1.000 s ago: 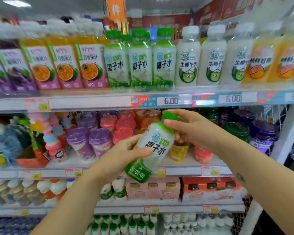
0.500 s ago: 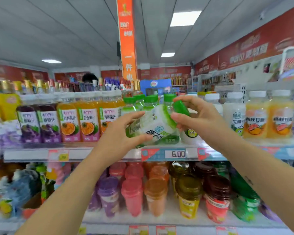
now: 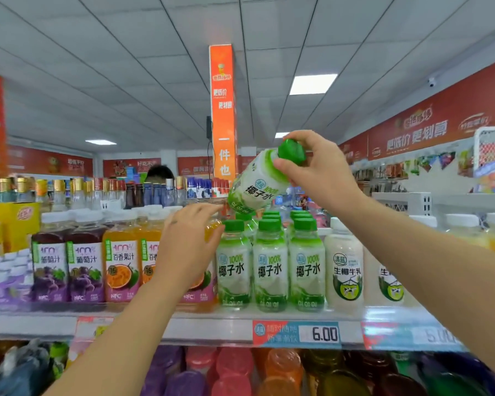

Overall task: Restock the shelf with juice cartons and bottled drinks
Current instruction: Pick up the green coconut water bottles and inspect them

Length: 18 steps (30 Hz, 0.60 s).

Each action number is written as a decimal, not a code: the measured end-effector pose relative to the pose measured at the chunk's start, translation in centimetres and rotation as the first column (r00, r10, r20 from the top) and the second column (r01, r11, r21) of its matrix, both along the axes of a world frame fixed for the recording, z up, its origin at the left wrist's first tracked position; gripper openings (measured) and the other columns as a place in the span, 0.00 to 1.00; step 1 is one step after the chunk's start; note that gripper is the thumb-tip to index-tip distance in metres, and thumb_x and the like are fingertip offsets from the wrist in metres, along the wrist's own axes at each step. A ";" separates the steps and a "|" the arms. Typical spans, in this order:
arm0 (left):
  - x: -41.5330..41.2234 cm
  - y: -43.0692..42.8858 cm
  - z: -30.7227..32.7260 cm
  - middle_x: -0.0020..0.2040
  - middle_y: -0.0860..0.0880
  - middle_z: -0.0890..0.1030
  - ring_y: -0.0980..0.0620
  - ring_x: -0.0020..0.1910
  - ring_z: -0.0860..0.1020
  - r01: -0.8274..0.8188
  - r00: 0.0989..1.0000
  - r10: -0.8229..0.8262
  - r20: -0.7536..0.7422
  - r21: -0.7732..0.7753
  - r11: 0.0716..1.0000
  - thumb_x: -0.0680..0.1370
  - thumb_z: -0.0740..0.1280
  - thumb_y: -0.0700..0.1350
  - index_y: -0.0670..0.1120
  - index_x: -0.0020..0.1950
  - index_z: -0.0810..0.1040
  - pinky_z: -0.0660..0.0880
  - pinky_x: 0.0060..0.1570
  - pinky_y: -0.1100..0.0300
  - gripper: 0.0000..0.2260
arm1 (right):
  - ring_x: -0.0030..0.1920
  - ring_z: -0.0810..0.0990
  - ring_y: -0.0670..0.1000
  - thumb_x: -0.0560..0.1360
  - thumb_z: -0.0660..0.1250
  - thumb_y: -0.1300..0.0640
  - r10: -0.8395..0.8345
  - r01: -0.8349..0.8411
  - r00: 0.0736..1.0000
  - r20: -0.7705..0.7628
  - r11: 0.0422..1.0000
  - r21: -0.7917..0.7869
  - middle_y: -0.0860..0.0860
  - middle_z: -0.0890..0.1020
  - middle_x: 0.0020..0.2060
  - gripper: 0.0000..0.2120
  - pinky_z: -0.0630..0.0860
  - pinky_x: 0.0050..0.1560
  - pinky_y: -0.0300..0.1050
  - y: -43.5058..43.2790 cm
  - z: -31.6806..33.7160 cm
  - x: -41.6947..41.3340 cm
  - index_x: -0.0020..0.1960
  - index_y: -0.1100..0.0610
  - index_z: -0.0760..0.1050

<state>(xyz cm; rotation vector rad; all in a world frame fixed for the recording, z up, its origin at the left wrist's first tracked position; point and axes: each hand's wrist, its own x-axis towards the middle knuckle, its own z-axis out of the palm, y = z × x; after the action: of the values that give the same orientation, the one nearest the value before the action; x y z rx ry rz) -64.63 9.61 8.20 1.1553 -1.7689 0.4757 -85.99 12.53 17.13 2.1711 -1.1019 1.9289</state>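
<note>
Right hand: my right hand (image 3: 319, 171) is raised above the top shelf (image 3: 212, 328), its fingers (image 3: 305, 136) and thumb curled round the green cap (image 3: 291, 151) and neck of the held bottle (image 3: 255, 187).
Held bottle: a coconut water bottle with a white and green label, tilted, cap up to the right and base down to the left. It hangs in the air over the back of the coconut water row (image 3: 270, 267), and I see it resting on nothing.
Left hand: my left hand (image 3: 189, 247) is flat, fingers (image 3: 200, 208) straight and close together, gripping nothing. The fingertips lie near the base of the held bottle; I cannot tell whether they touch it.
Coconut water row: three upright bottles at the front, more green caps lined up behind them, all standing on the shelf.
Left neighbours: passion fruit juice bottles (image 3: 122, 267), partly covered by my left hand, then grape juice bottles (image 3: 66, 267) further left.
Right neighbours: white coconut milk bottles (image 3: 344, 270), just beside the row; my right forearm crosses in front of the next ones.
Price tag: the price tag (image 3: 296, 334) on the shelf rail reads 6.00, directly under the row.
Lower shelf: blurred lidded cups (image 3: 235, 367) in purple, pink and orange.
Background: an orange banner (image 3: 223, 110) hangs from the ceiling beyond the shelf.
</note>
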 end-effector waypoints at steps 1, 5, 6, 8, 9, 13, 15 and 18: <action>0.2 -0.6 0.0 0.65 0.53 0.75 0.52 0.67 0.69 -0.011 1.000 0.011 0.027 -0.016 1.000 0.79 0.64 0.51 0.52 0.67 0.73 0.58 0.70 0.50 0.17 | 0.45 0.81 0.51 0.71 0.74 0.54 -0.038 0.038 0.999 -0.033 0.999 0.004 0.48 0.81 0.48 0.17 0.80 0.50 0.51 -0.8 0.4 0.4 0.58 0.50 0.75; 0.8 -2.6 -0.1 0.66 0.57 0.74 0.53 0.71 0.65 0.012 0.994 -0.010 0.110 -0.020 1.000 0.79 0.61 0.55 0.56 0.67 0.73 0.51 0.74 0.44 0.17 | 0.47 0.81 0.52 0.72 0.73 0.51 -0.130 0.144 0.978 -0.164 0.987 0.073 0.49 0.80 0.50 0.19 0.79 0.52 0.51 -3.8 1.3 2.2 0.61 0.52 0.76; 0.9 -3.0 -0.1 0.66 0.59 0.73 0.54 0.72 0.63 0.019 0.991 -0.018 0.129 -0.012 1.000 0.79 0.59 0.57 0.57 0.68 0.72 0.49 0.74 0.43 0.18 | 0.49 0.81 0.53 0.72 0.73 0.51 -0.151 0.173 0.969 -0.198 0.980 0.102 0.50 0.80 0.52 0.20 0.79 0.53 0.52 -4.4 1.5 2.6 0.61 0.53 0.76; 0.9 -3.9 -0.4 0.66 0.60 0.74 0.53 0.73 0.62 0.043 0.985 -0.035 0.169 -0.041 0.998 0.78 0.54 0.62 0.59 0.68 0.71 0.48 0.74 0.41 0.21 | 0.49 0.81 0.53 0.72 0.73 0.50 -0.168 0.221 0.944 -0.283 0.961 0.167 0.51 0.81 0.53 0.20 0.79 0.53 0.50 -5.8 2.0 3.1 0.61 0.54 0.76; 0.9 -4.3 -0.6 0.64 0.61 0.76 0.51 0.72 0.63 0.059 0.981 -0.047 0.188 -0.060 0.996 0.77 0.53 0.63 0.59 0.66 0.73 0.48 0.74 0.41 0.21 | 0.45 0.82 0.52 0.72 0.73 0.49 -0.157 0.231 0.932 -0.328 0.952 0.201 0.51 0.81 0.53 0.20 0.79 0.50 0.47 -6.5 2.2 3.2 0.61 0.54 0.76; 0.9 -5.4 -1.3 0.56 0.61 0.80 0.52 0.69 0.65 0.106 0.976 -0.070 0.205 -0.168 0.980 0.77 0.56 0.59 0.58 0.61 0.77 0.50 0.72 0.42 0.17 | 0.38 0.78 0.47 0.72 0.72 0.46 -0.112 0.280 0.870 -0.480 0.914 0.294 0.53 0.79 0.56 0.24 0.73 0.43 0.39 -8.9 2.7 3.6 0.63 0.57 0.76; 0.9 -5.7 -1.5 0.55 0.62 0.80 0.53 0.68 0.65 0.123 0.978 -0.083 0.191 -0.210 0.970 0.77 0.57 0.59 0.58 0.60 0.77 0.50 0.70 0.42 0.15 | 0.47 0.77 0.49 0.71 0.72 0.44 -0.101 0.313 0.831 -0.548 0.898 0.309 0.53 0.79 0.55 0.26 0.69 0.48 0.39 -9.9 2.6 3.8 0.63 0.57 0.77; 0.8 -5.9 -1.6 0.52 0.61 0.79 0.53 0.67 0.66 0.160 0.977 -0.119 0.177 -0.243 0.957 0.77 0.58 0.58 0.59 0.59 0.76 0.51 0.70 0.41 0.14 | 0.39 0.79 0.47 0.70 0.72 0.42 -0.017 0.317 0.779 -0.626 0.873 0.370 0.54 0.82 0.54 0.23 0.74 0.42 0.41 -11.5 2.2 4.3 0.56 0.59 0.81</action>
<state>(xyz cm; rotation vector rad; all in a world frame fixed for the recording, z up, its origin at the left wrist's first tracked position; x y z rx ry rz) -63.83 3.69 6.60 0.8240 -1.8486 0.7056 -81.68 1.07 19.34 2.5049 -1.6353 0.8028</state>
